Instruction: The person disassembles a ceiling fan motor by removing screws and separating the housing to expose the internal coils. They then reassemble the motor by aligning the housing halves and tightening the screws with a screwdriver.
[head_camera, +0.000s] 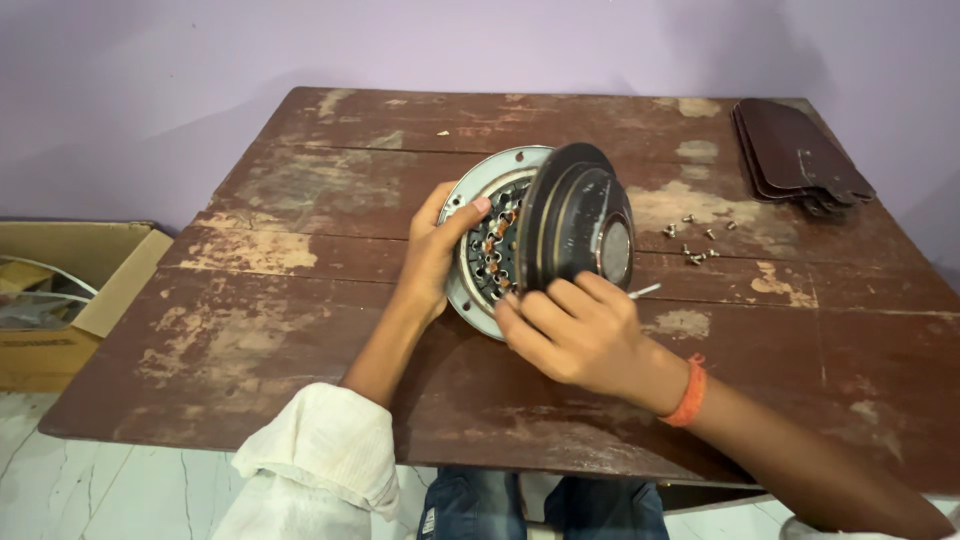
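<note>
A round fan motor stands on edge on the worn wooden table (300, 300). My left hand (435, 255) grips its silver back plate (478, 185), thumb on the rim. Copper windings (495, 240) show in the gap between the plate and the dark brown front cover (575, 215). My right hand (570, 330) holds the lower edge of that cover, which is tilted away from the plate. A thin metal rod (645, 291) sticks out past my right fingers. An orange band is on my right wrist.
Several small screws (695, 240) lie loose right of the motor. A stack of dark brown fan blades (800, 160) rests at the far right corner. An open cardboard box (60, 290) stands on the tiled floor to the left. A lilac wall is behind.
</note>
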